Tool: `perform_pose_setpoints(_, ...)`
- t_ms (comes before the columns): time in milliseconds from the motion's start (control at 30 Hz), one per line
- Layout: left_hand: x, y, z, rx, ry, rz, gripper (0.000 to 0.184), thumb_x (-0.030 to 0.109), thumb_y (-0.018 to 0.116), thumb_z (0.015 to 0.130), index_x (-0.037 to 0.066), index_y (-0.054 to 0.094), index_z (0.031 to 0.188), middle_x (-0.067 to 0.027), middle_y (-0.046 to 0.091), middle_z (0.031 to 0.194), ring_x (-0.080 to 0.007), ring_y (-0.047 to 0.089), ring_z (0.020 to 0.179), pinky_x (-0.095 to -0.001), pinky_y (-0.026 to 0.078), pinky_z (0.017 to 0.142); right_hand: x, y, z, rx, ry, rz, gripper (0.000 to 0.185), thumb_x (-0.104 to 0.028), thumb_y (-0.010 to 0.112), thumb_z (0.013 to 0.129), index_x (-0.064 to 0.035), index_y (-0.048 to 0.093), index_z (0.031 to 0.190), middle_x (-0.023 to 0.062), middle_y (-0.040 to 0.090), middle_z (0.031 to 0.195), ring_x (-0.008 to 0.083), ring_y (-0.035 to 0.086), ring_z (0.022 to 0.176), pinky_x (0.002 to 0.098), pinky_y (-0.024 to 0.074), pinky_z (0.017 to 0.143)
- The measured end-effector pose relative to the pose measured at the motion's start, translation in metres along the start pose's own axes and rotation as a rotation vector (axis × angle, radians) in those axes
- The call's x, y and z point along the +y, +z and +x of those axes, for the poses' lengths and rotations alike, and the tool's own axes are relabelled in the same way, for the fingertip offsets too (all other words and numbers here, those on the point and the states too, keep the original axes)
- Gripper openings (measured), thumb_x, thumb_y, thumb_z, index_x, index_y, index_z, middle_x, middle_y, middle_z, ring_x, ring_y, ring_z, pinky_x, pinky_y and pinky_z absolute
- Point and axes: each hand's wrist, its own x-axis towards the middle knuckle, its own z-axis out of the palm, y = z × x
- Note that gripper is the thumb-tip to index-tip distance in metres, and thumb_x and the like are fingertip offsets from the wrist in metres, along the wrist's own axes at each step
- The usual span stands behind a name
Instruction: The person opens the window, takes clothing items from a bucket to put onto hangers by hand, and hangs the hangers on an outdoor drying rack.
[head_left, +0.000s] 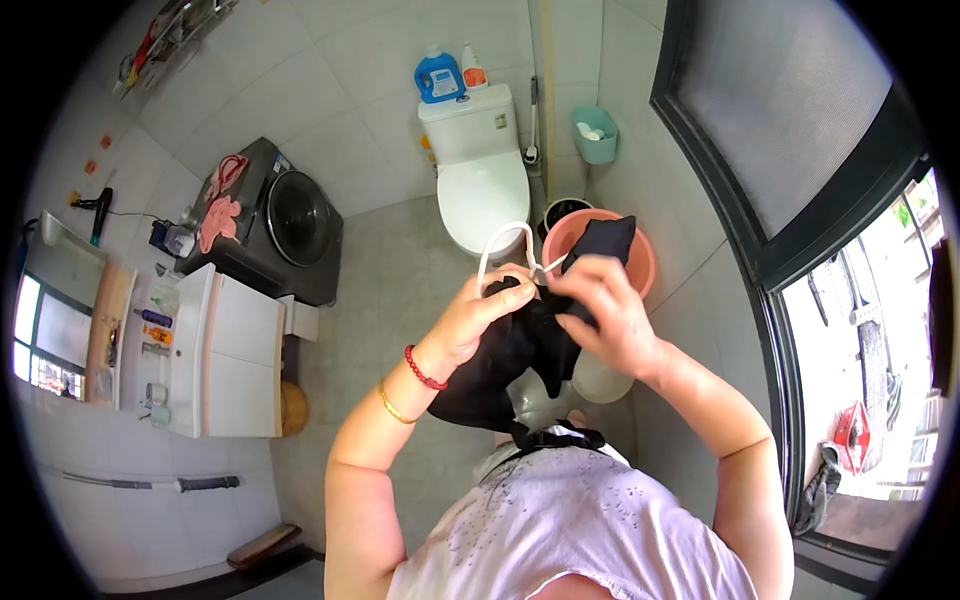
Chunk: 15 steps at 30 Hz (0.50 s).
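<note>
My left hand (492,312) is closed, with its thumb pressed on a white curved piece that looks like a clothes hanger (508,228) and on black cloth. The black garment (482,385) hangs below it in front of my body; its exact kind is hard to make out. My right hand (615,325), slightly blurred, has curled fingers at the garment's other side, close to the white piece. One black flap of the cloth sticks up beyond the right fingers. Both hands partly hide where cloth and hanger meet.
Beyond my hands stand a pink bucket (648,262) and a white toilet (482,200). A pale basin (602,384) sits under my right forearm. Left are a dark washing machine (262,215) and a white cabinet (243,360). A dark-framed door (775,255) stands at right.
</note>
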Motion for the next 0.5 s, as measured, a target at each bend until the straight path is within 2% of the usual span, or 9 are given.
perform_pose_setpoints(67,0.01,0.011,0.007,-0.004,0.063,0.049,0.024,0.026,0.054,0.088,0.002,0.06,0.086,-0.0021,0.056,0.092,-0.0109,0.049,0.092,-0.0249,0.036,0.085,-0.001,-0.01,-0.003,-0.251,-0.158,0.076,0.03,-0.002,0.067,0.067,-0.0058,0.059,0.096,0.0085,0.055,0.096,0.0256,0.055,0.083,0.0354,0.0485,0.069)
perform_pose_setpoints(133,0.022,0.018,0.005,-0.005,0.018,0.09,0.03,0.028,0.048,0.091,0.001,0.06,0.085,-0.003,0.058,0.09,-0.0113,0.05,0.089,-0.0258,0.038,0.083,0.003,-0.02,-0.006,-0.272,-0.21,0.207,0.026,-0.005,0.067,0.068,-0.0039,0.06,0.093,0.0088,0.056,0.096,0.0258,0.055,0.084,0.0362,0.0481,0.069)
perform_pose_setpoints(167,0.022,0.015,0.005,-0.053,0.026,0.137,0.031,0.03,0.048,0.091,0.002,0.059,0.083,-0.0025,0.057,0.087,-0.0108,0.051,0.086,-0.0253,0.039,0.08,0.003,-0.034,-0.001,-0.173,-0.192,0.128,0.024,-0.006,0.068,0.069,-0.0025,0.06,0.092,0.0099,0.055,0.098,0.0275,0.054,0.088,0.0369,0.0471,0.073)
perform_pose_setpoints(200,0.023,0.012,0.006,-0.127,0.055,0.229,0.027,0.028,0.052,0.089,0.003,0.059,0.082,-0.002,0.057,0.086,-0.0107,0.051,0.083,-0.0255,0.041,0.077,0.008,-0.055,0.003,-0.105,-0.147,-0.006,0.03,-0.007,0.068,0.068,-0.0034,0.059,0.096,0.0112,0.053,0.103,0.0293,0.052,0.094,0.0387,0.0452,0.078)
perform_pose_setpoints(267,0.034,0.014,0.01,-0.155,0.136,0.4,0.014,0.014,0.062,0.08,0.002,0.058,0.074,-0.0031,0.056,0.077,-0.0131,0.052,0.076,-0.0278,0.042,0.071,0.02,-0.09,0.009,-0.066,0.004,-0.279,0.046,-0.013,0.071,0.063,-0.0067,0.055,0.106,0.0121,0.05,0.111,0.0321,0.046,0.104,0.0428,0.0395,0.088)
perform_pose_setpoints(333,0.051,0.021,0.019,-0.194,0.226,0.552,0.011,0.008,0.066,0.073,0.003,0.057,0.068,-0.0046,0.055,0.073,-0.016,0.053,0.075,-0.0279,0.042,0.07,0.043,-0.112,0.006,-0.205,0.055,-0.381,0.044,-0.02,0.07,0.065,-0.0074,0.056,0.105,0.0112,0.052,0.11,0.0305,0.045,0.109,0.0418,0.0372,0.091)
perform_pose_setpoints(367,0.059,0.023,0.024,-0.217,0.294,0.577,0.011,0.004,0.068,0.069,0.003,0.057,0.067,-0.0049,0.055,0.073,-0.0166,0.054,0.075,-0.0276,0.042,0.071,0.054,-0.123,0.001,-0.398,0.09,-0.373,0.04,-0.022,0.066,0.07,-0.0063,0.056,0.106,0.0128,0.054,0.109,0.031,0.048,0.105,0.0421,0.0384,0.089)
perform_pose_setpoints(400,0.069,0.027,0.026,-0.183,0.303,0.58,0.011,0.001,0.067,0.066,0.002,0.057,0.067,-0.0059,0.056,0.075,-0.0172,0.055,0.076,-0.0279,0.042,0.072,0.047,-0.135,0.002,-0.482,0.219,-0.214,0.038,-0.025,0.064,0.075,-0.0039,0.056,0.106,0.0139,0.055,0.104,0.0314,0.049,0.101,0.0415,0.0409,0.086)
perform_pose_setpoints(500,0.092,0.036,0.044,-0.161,0.33,0.527,0.01,-0.003,0.064,0.066,0.0,0.055,0.067,-0.0071,0.055,0.077,-0.017,0.056,0.078,-0.0268,0.042,0.073,0.046,-0.17,0.002,-0.486,0.276,0.036,0.038,-0.024,0.063,0.078,-0.002,0.054,0.108,0.014,0.056,0.1,0.0309,0.052,0.096,0.0388,0.0424,0.083)
